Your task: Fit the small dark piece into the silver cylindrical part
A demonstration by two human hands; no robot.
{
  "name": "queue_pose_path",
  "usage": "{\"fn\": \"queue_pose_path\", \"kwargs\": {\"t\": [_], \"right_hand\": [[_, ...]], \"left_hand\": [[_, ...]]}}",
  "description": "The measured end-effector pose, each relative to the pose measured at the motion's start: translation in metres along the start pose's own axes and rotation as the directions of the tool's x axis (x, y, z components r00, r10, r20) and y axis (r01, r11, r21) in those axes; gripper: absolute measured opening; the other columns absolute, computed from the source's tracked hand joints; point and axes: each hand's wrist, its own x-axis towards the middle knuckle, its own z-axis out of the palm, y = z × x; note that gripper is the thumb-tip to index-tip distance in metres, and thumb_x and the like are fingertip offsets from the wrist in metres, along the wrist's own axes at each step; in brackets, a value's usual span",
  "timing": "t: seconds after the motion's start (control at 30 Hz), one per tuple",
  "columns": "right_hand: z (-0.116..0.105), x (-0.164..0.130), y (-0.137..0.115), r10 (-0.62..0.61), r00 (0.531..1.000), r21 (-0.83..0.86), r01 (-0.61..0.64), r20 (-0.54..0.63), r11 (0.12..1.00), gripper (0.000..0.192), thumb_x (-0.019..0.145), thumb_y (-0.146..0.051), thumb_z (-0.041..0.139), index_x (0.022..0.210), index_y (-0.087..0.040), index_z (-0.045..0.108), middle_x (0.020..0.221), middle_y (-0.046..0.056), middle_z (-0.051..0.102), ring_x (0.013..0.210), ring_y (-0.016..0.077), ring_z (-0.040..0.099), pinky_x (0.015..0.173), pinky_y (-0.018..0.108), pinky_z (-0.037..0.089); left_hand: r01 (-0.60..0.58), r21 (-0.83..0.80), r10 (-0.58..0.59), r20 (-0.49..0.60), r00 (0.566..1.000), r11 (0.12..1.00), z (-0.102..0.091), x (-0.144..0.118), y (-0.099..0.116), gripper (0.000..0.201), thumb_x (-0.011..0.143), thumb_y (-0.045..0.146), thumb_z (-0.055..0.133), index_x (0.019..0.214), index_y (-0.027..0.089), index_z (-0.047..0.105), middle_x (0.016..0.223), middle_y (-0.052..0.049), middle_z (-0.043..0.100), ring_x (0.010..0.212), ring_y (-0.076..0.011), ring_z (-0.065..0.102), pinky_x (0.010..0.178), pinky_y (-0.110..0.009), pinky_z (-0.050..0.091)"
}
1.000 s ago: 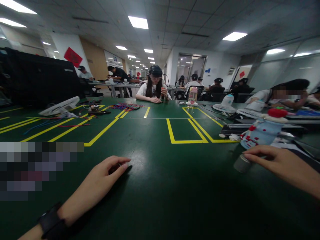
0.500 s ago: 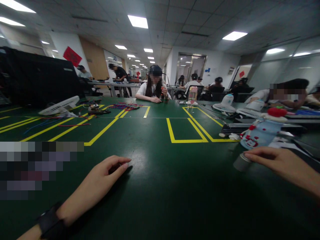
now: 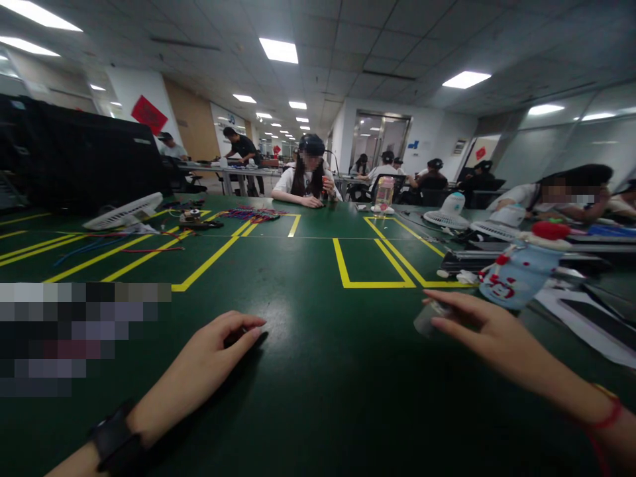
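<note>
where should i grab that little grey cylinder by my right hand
Grip the grey cylinder across its round side, coming from the right, where the right hand already is. It lies tilted on the table, so its curved wall is the reachable part; details are blurred.

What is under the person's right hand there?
The right hand covers a small grey cylinder-shaped object, blurred, over the dark green table. Only its left end shows; the fingers hide the rest.

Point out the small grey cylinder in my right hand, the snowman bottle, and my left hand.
grey cylinder [image 3: 426, 319], head view, its blurred side.
snowman bottle [image 3: 517, 275], head view, its blue body.
left hand [image 3: 209, 361], head view, its back.
</note>
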Motion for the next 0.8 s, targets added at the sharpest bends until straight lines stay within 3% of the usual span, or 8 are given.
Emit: {"fn": "queue_pose_path", "kwargs": {"t": [0.1,0.23,0.33,0.43,0.53,0.63,0.7,0.8], "right_hand": [[0.033,0.014,-0.054,-0.210,0.975,0.120,0.200,0.073,0.972,0.044,0.086,-0.037,0.056,0.128,-0.026,0.055,0.124,0.007,0.060,0.110,0.0208,0.059,0.096,0.041,0.048],[0.068,0.023,-0.093,-0.332,0.930,0.272,0.282,0.157,0.920,0.045,0.086,-0.029,0.056,0.131,-0.025,0.052,0.123,0.006,0.059,0.111,0.0168,0.056,0.100,0.036,0.044],[0.087,0.020,-0.092,-0.309,0.938,0.325,0.247,0.157,0.913,0.054,0.084,-0.027,0.059,0.136,-0.025,0.045,0.124,0.006,0.057,0.111,0.0164,0.055,0.100,0.037,0.044],[0.098,0.016,-0.083,-0.184,0.974,0.413,0.114,0.132,0.903,0.072,0.076,-0.031,0.069,0.139,-0.022,0.036,0.120,0.007,0.060,0.106,0.0175,0.058,0.095,0.038,0.047],[0.103,0.016,-0.078,-0.147,0.981,0.470,0.073,0.123,0.880,0.054,0.074,-0.029,0.071,0.122,-0.020,0.049,0.109,0.006,0.063,0.095,0.0157,0.060,0.086,0.034,0.050],[0.102,0.018,-0.080,-0.179,0.976,0.459,0.105,0.120,0.882,0.039,0.075,-0.027,0.070,0.110,-0.020,0.055,0.101,0.003,0.064,0.088,0.0139,0.059,0.078,0.030,0.050],[0.100,0.018,-0.081,-0.185,0.976,0.449,0.113,0.119,0.886,0.039,0.075,-0.027,0.070,0.110,-0.020,0.055,0.100,0.003,0.064,0.087,0.0139,0.059,0.078,0.029,0.049],[0.098,0.017,-0.082,-0.189,0.978,0.442,0.130,0.093,0.888,0.036,0.075,-0.024,0.068,0.107,-0.020,0.054,0.100,0.003,0.064,0.090,0.0142,0.059,0.081,0.030,0.048]], "left_hand": [[-0.001,0.006,0.001,-0.009,1.000,1.000,0.000,0.000,-0.002,0.041,0.086,0.056,0.049,0.107,0.027,0.068,0.109,-0.006,0.067,0.100,-0.0282,0.062,0.089,-0.042,0.048],[-0.012,0.017,0.012,0.006,1.000,1.000,-0.002,0.000,-0.006,0.039,0.086,0.054,0.049,0.108,0.028,0.068,0.109,-0.005,0.067,0.101,-0.0276,0.062,0.087,-0.039,0.049],[-0.028,0.039,0.029,-0.015,0.999,0.999,0.001,-0.001,0.001,0.037,0.087,0.052,0.049,0.106,0.027,0.068,0.106,-0.005,0.067,0.098,-0.0272,0.062,0.086,-0.040,0.049],[-0.128,0.042,0.130,-0.046,0.990,0.991,0.012,-0.001,0.027,0.034,0.089,0.047,0.048,0.107,0.026,0.067,0.106,-0.006,0.066,0.096,-0.0255,0.061,0.086,-0.040,0.048],[-0.301,-0.006,0.301,-0.028,0.953,0.954,0.031,0.003,0.067,0.029,0.091,0.040,0.048,0.110,0.028,0.067,0.108,-0.005,0.064,0.099,-0.0234,0.059,0.089,-0.039,0.047],[-0.371,-0.048,0.371,-0.004,0.929,0.928,0.045,0.011,0.102,0.024,0.090,0.036,0.052,0.101,0.029,0.072,0.099,-0.005,0.065,0.093,-0.0217,0.060,0.083,-0.036,0.048],[-0.368,-0.079,0.367,-0.020,0.930,0.927,0.048,0.017,0.113,0.021,0.088,0.034,0.055,0.090,0.028,0.076,0.091,-0.004,0.065,0.087,-0.0205,0.060,0.077,-0.035,0.049],[-0.309,-0.128,0.300,-0.084,0.950,0.942,0.043,0.020,0.109,0.022,0.087,0.038,0.056,0.090,0.027,0.076,0.089,-0.003,0.063,0.082,-0.0192,0.060,0.074,-0.033,0.048]]}}
